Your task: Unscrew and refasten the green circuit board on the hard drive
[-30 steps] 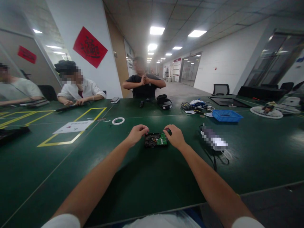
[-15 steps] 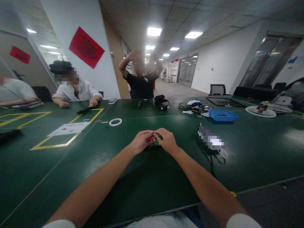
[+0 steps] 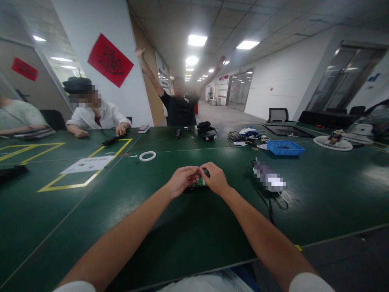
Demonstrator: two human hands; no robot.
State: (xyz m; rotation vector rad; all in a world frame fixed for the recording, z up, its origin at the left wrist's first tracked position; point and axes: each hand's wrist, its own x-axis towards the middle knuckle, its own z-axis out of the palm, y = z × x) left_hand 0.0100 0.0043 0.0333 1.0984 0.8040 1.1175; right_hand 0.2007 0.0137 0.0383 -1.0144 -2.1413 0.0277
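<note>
A black hard drive with a green circuit board [image 3: 198,184] lies on the green table [image 3: 188,235] straight ahead, mostly covered by my hands. My left hand [image 3: 181,180] is curled over its left side, fingers pressed together at the middle. My right hand [image 3: 215,178] is closed round a small dark tool [image 3: 206,172], held over the board. The fingertips of both hands meet above the drive.
A white ring [image 3: 147,156] and a paper sheet [image 3: 87,164] inside yellow tape lines lie to the left. A blue tray [image 3: 285,147], cables and a blurred device [image 3: 269,177] are on the right. Three people sit across the table; one raises both arms.
My hands have come together from the drive's two sides to its middle, hiding most of it. The person opposite has lifted both arms from the table to overhead.
</note>
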